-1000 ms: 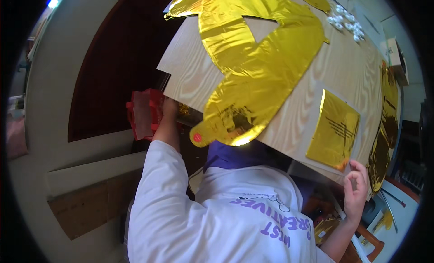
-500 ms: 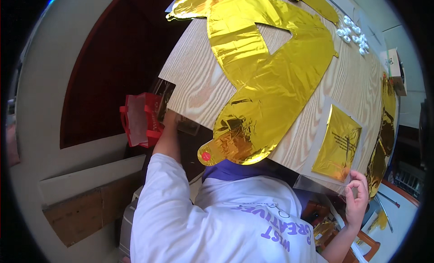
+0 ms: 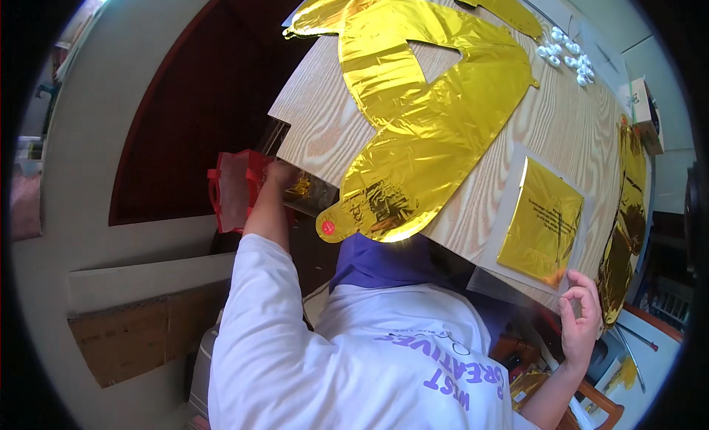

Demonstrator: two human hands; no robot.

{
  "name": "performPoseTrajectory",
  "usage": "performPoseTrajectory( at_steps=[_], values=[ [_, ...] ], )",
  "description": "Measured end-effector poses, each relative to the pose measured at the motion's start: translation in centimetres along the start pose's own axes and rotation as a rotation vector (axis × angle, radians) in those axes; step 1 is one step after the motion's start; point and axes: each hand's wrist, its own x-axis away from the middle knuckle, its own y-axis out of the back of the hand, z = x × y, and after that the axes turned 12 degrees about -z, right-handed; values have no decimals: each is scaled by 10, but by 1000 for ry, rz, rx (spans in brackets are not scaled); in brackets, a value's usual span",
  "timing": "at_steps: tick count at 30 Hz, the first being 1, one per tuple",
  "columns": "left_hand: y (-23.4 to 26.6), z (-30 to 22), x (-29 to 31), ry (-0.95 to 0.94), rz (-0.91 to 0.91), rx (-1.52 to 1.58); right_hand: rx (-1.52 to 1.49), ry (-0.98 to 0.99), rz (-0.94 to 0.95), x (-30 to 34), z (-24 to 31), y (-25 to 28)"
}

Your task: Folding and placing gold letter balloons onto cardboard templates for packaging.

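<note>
Clock positions are read from the middle of the view. The left hand [image 3: 278, 173], at 10 o'clock, reaches in beneath the corner of the wood-grain tabletop [image 3: 314, 134]. Its fingers are hidden, and whether they are open or closed cannot be told. Just beside it, toward 9 o'clock, stands a red bag [image 3: 235, 192] with a pale side panel. Shiny gold material [image 3: 299, 188] shows in the dark space under the tabletop, near the wrist.

The right hand [image 3: 581, 312], at 4 o'clock, is half curled at the table edge, its index fingertip at the lower corner of a gold packet [image 3: 543, 219] in a clear sleeve. Whether it grips the sleeve cannot be told. The packet lies flat on the tabletop at 3 o'clock.

A large flat gold foil balloon [image 3: 443, 127] spreads over the tabletop toward 1 o'clock, its rounded tab with a red dot [image 3: 329, 227] overhanging the near edge. Small white objects [image 3: 569, 55] cluster at 2 o'clock. A crumpled gold foil strip [image 3: 626, 223] lies along the tabletop's side at 3 o'clock, beyond the packet.
</note>
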Motion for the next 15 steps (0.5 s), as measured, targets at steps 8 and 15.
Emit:
performPoseTrajectory(
  at_steps=[8,15],
  values=[
    [15,-68,75,-188,-67,-268,77,167,-64,3,8,18],
    [184,-250,344,-743,668,-326,166,307,56,22,4,29]
  ],
)
